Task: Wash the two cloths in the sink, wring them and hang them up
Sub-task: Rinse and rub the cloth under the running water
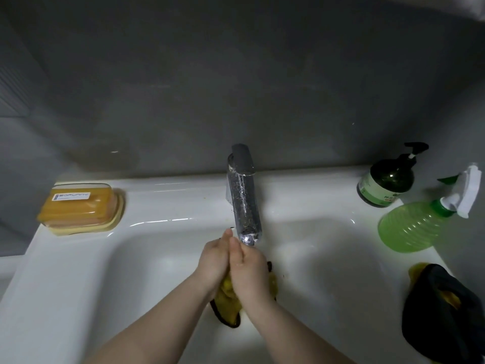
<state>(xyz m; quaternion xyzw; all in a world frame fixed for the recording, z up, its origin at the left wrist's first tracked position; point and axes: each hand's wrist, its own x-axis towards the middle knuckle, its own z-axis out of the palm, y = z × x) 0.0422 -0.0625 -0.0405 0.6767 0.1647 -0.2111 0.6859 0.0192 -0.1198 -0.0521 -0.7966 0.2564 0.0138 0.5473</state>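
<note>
My left hand [214, 261] and my right hand [249, 269] are pressed together just under the chrome tap's spout [245, 203], over the white sink basin [147, 279]. Between the palms they squeeze a yellow cloth with a dark edge [228, 304]; its lower end hangs out below the hands. Most of that cloth is hidden by the hands. A second cloth [443, 313], dark grey with yellow showing, lies bunched on the sink's right rim.
A yellow soap box [81, 207] sits on the back left ledge. A dark green pump bottle [385, 179] and a light green spray bottle [417, 224] stand at the back right. A grey wall rises behind the sink.
</note>
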